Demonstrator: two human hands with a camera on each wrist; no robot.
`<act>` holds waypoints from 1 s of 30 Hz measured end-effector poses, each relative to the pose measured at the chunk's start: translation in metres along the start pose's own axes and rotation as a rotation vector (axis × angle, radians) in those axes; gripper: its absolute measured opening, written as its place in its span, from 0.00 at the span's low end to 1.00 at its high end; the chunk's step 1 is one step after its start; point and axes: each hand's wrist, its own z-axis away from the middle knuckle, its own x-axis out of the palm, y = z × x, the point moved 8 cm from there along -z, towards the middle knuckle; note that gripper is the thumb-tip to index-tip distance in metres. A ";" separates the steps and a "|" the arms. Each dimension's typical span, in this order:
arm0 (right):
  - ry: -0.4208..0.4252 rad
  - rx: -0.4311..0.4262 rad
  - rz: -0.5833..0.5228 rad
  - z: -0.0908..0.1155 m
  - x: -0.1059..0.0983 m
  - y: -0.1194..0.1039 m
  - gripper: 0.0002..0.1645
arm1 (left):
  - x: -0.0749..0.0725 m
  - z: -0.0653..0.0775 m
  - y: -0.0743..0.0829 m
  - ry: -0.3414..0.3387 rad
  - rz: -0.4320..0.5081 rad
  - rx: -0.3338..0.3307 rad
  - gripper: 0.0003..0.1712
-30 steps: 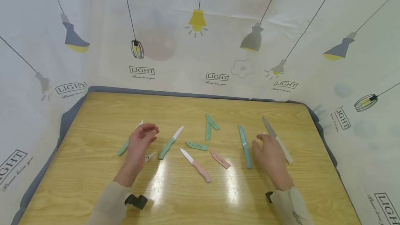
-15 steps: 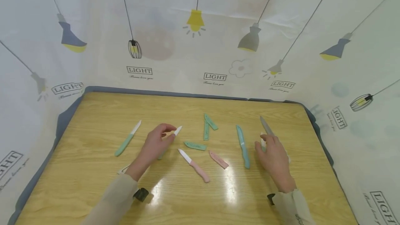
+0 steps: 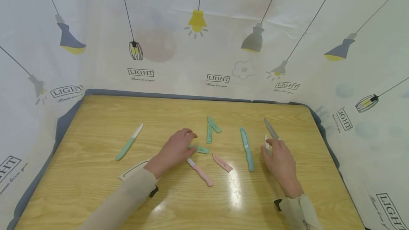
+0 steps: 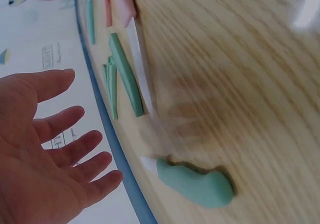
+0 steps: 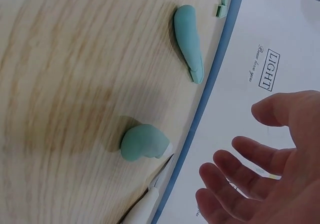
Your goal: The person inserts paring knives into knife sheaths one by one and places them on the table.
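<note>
Left hand: I read it as well open, fingers apart and slightly bent, nothing in its grasp. In the head view its thumb overlaps one end of a green sheath; in the left wrist view I see the palm apart from everything on the table. A green knife with a white blade lies near it, handle in plain sight there; from the head view the hand covers it.

Pink knife: bare, near the green sheath, tip hidden from me in the head view by the left hand. Pink sheath to the right of it, apart.

Right hand: fingers loosely bent and spread, holding nothing. A short green knife lies near its fingertips, and a cream knife with a grey blade lies close by, partly covered by the hand in the head view.

Teal knife: sheathed, between the pink sheath and the right hand. Two more sheaths, both green, meet near their far ends. Far left, another bare knife, green-handled. A white flat piece shows partly behind the left sleeve.
</note>
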 end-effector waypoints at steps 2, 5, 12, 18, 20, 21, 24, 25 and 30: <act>-0.006 -0.003 0.003 0.000 0.001 0.001 0.26 | 0.008 -0.004 0.003 -0.028 -0.065 0.022 0.28; -0.020 -0.007 0.001 0.001 0.002 0.000 0.26 | 0.018 -0.009 0.005 -0.064 -0.134 0.047 0.30; -0.010 -0.041 -0.002 0.002 0.003 -0.004 0.26 | 0.026 -0.016 0.012 -0.123 -0.128 0.094 0.31; 0.001 -0.056 -0.004 0.002 0.004 -0.006 0.25 | 0.031 -0.017 0.016 -0.159 -0.193 0.151 0.24; 0.004 -0.061 -0.007 0.002 0.004 -0.007 0.25 | 0.032 -0.017 0.017 -0.161 -0.220 0.170 0.21; 0.006 -0.064 -0.011 0.002 0.004 -0.007 0.25 | 0.032 -0.017 0.017 -0.158 -0.230 0.179 0.21; 0.014 -0.071 -0.018 0.002 0.004 -0.007 0.25 | 0.032 -0.017 0.018 -0.154 -0.241 0.193 0.19; 0.016 -0.074 -0.020 0.003 0.004 -0.008 0.25 | 0.032 -0.017 0.019 -0.152 -0.244 0.196 0.19; 0.011 -0.073 -0.019 0.002 0.006 -0.009 0.25 | 0.032 -0.017 0.018 -0.147 -0.265 0.198 0.16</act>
